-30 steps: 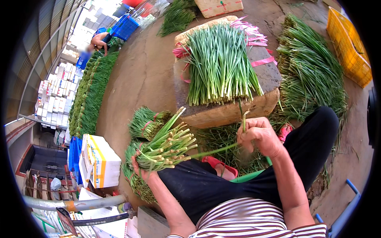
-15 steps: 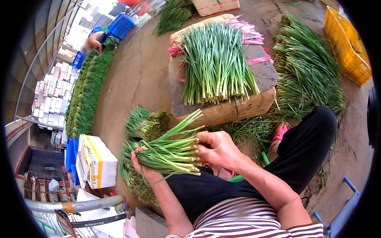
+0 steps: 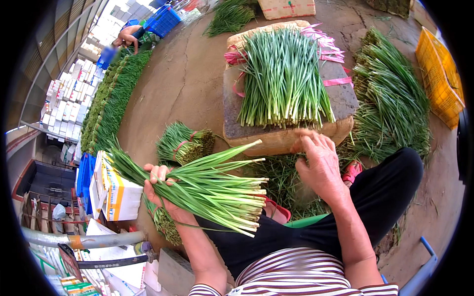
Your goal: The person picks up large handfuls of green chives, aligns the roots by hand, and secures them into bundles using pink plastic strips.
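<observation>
My left hand (image 3: 160, 183) is closed around a loose bunch of garlic chives (image 3: 219, 192), held over my lap with the pale cut ends to the right. The leaf tips trail off to the left. My right hand (image 3: 320, 165) is apart from the bunch, just in front of the block, fingers spread and slightly bent, with nothing visible in them. A thick layer of garlic chives (image 3: 286, 79) lies on the dark-topped block (image 3: 340, 108), stems toward me. Pink ribbons (image 3: 323, 44) lie at its far corners. Tied chive bundles (image 3: 182, 143) rest on the floor beside my left hand.
A big heap of chives (image 3: 390, 93) lies right of the block, near a yellow crate (image 3: 438, 81). Loose trimmings (image 3: 281, 182) cover the floor before my feet. At left are a white foam box (image 3: 121, 195) and a long row of bundles (image 3: 116, 98), where another person (image 3: 129, 37) bends over.
My right hand has left the stem ends and moved right and forward, toward the block. The bunch in my left hand has shifted left and now shows more of its length.
</observation>
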A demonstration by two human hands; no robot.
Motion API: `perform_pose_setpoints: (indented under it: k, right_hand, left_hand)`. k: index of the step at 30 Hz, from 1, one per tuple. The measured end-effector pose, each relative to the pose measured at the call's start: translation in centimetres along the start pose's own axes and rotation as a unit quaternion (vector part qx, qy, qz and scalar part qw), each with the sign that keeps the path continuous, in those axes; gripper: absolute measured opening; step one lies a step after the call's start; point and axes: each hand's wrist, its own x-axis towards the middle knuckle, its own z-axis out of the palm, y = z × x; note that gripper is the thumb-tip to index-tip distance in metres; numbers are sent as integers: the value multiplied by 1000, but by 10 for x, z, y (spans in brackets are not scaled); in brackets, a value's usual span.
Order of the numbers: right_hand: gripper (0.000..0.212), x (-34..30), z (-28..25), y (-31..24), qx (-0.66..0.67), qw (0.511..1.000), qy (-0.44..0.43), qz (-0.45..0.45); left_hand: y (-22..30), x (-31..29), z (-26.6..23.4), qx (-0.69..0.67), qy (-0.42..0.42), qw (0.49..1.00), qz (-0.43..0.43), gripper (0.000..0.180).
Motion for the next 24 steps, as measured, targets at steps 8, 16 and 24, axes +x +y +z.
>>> perform_pose_setpoints:
  k: [8, 16, 24]
  right_hand:
    - [58, 26, -5, -27, 188, 975, -120, -22]
    - [93, 45, 20, -33, 598, 718, -341, 103]
    - [63, 24, 17, 2, 748, 567, -259, 229]
  left_hand:
    - [-44, 26, 11, -52, -47, 992, -105, 40]
    - [-113, 71, 51, 141, 87, 957, -236, 51]
    - [-217, 104, 95, 374, 170, 889, -201, 38]
